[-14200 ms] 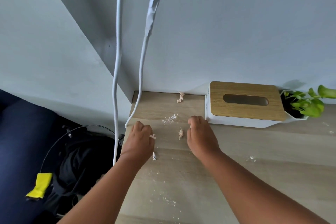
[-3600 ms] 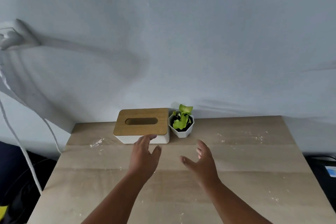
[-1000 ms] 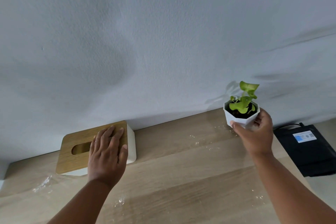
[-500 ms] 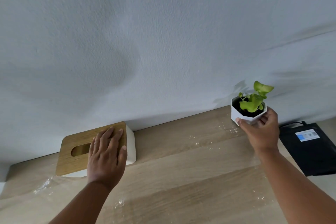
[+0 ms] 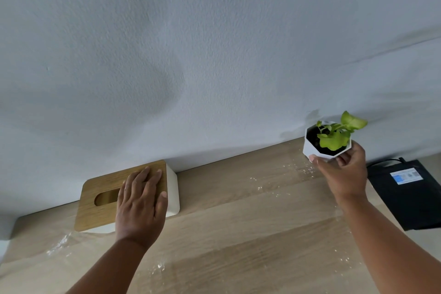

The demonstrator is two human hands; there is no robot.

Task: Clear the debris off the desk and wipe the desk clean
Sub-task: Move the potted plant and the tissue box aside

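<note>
The left hand (image 5: 140, 200) lies flat on the tissue box (image 5: 126, 194), fingers straight and together, palm down over the right half of the wooden lid. The fingertips reach almost to the lid's far edge, and the hand covers the right end of the oval slot. The box is white below the lid and stands on the desk (image 5: 238, 234), close against the wall (image 5: 191, 55) on the left side.

The right hand (image 5: 343, 174) holds the pot (image 5: 312, 148) from below and behind, thumb on the near left face and fingers curled under the right side. The pot is white and faceted, with dark soil and a small green plant (image 5: 336, 136) whose largest leaf leans right. It sits at the desk's far right corner near the wall; whether its base touches the wood or is lifted a little is hard to tell, since the hand hides the underside.

Debris (image 5: 281, 181), white crumbs, is scattered on the desk: a loose trail left of and below the pot, a streak near the box's left front corner, a few specks between the forearms and some more near the right edge.

Beyond the desk's right edge, lower down, lies a black device (image 5: 410, 200) with a pale label and a cable at its back.
</note>
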